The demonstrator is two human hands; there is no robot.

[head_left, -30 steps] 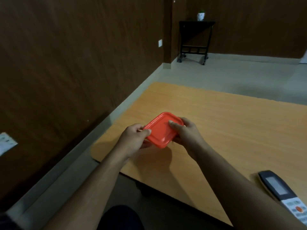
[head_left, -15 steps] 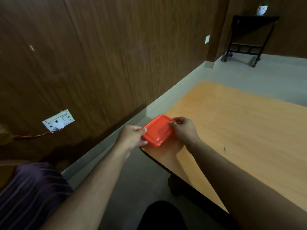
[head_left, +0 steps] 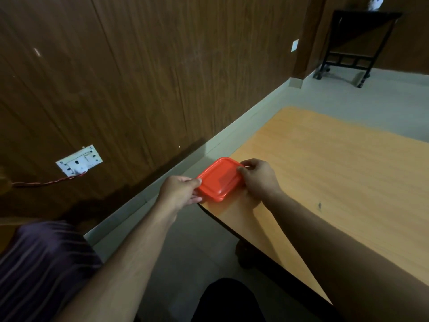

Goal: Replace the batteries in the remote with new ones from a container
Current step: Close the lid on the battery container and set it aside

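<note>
A small rectangular container with a red lid (head_left: 220,178) sits at the near left corner of the wooden table (head_left: 336,173). My left hand (head_left: 180,191) grips its left edge, thumb on top of the lid. My right hand (head_left: 258,176) holds its right edge, fingers curled over the far corner. The lid looks closed on the container. The remote is out of view.
A dark wood-panelled wall runs along the left, with a white wall socket (head_left: 79,160) and a red cable. A black wheeled stand (head_left: 357,43) is at the far right on the grey floor. My dark trouser leg (head_left: 227,300) is at the bottom.
The view has swung left, so the remote has left the frame. The container and both hands now sit at the table's left corner, closer to the edge than a second ago.
</note>
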